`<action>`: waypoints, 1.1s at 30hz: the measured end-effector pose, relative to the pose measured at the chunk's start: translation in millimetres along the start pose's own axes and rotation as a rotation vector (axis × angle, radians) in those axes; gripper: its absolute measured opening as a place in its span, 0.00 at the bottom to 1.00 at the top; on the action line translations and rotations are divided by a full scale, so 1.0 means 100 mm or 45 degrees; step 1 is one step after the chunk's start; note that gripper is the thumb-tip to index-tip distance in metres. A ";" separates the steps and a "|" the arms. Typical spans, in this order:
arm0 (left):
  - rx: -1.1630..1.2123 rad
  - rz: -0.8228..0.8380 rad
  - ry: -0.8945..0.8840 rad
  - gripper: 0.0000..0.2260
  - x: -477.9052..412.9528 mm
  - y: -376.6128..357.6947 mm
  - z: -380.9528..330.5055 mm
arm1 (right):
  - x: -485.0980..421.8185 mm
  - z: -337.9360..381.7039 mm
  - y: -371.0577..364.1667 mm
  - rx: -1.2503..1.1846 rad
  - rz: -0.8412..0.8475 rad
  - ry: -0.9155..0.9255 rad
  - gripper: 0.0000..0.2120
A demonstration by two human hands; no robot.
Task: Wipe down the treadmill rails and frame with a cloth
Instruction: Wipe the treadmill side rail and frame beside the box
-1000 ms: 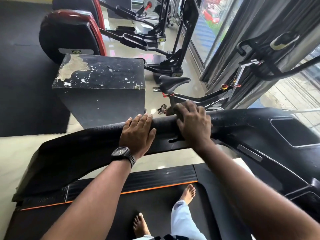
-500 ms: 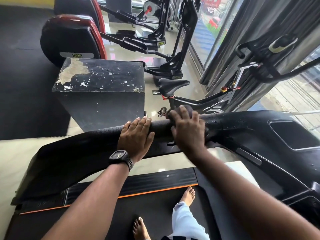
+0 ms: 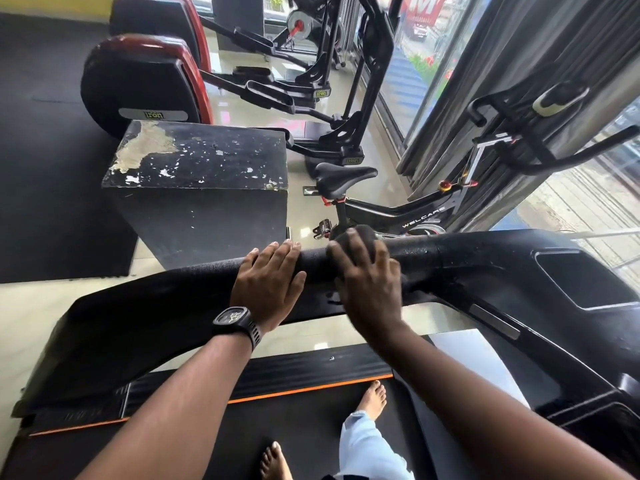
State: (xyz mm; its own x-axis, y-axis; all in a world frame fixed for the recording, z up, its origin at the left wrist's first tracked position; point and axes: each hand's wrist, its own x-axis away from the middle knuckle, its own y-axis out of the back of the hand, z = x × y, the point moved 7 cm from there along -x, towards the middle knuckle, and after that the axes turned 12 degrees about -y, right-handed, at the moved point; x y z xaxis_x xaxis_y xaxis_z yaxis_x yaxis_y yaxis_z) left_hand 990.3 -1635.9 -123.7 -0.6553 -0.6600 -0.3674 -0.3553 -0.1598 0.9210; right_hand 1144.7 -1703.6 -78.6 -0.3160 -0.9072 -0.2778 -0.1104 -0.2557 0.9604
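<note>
Head view: chipped black box [image 3: 197, 161], exercise bike [image 3: 398, 211] beyond cloth [image 3: 362, 233] on handrail [image 3: 419, 252].

L hand [image 3: 268, 282] lies flat, palm down, fingers straight & together, thumb out to the right; black watch [image 3: 235, 318] on its wrist. R hand [image 3: 367, 282] just beside it, fingers spread & curled over a dark cloth [image 3: 360, 235]. Forearms [image 3: 180, 393] both reach fwd from the near edge. Bare feet [image 3: 374, 398] below.

a gym: treadmill [image 3: 485, 271], spin bike [image 3: 398, 209], elliptical trainers [image 3: 145, 81] on rubber mats [image 3: 41, 150]
</note>
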 end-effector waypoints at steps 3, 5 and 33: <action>-0.004 -0.006 -0.011 0.23 0.00 0.00 0.00 | -0.17 0.19 -0.03 -0.015 0.026 0.337 0.23; -0.006 0.002 -0.007 0.23 0.00 0.00 0.00 | -0.43 0.05 0.02 0.023 0.116 0.339 0.19; -0.010 0.022 0.042 0.23 0.01 -0.01 -0.02 | -0.53 -0.28 0.08 -0.084 0.116 0.139 0.19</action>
State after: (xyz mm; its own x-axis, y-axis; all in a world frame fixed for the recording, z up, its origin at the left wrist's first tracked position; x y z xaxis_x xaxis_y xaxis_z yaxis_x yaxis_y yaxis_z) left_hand 991.2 -1637.6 -124.8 -0.6387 -0.6867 -0.3472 -0.3391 -0.1538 0.9281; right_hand 1187.1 -1667.2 -55.8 -0.2169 -0.9577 -0.1893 -0.0227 -0.1889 0.9817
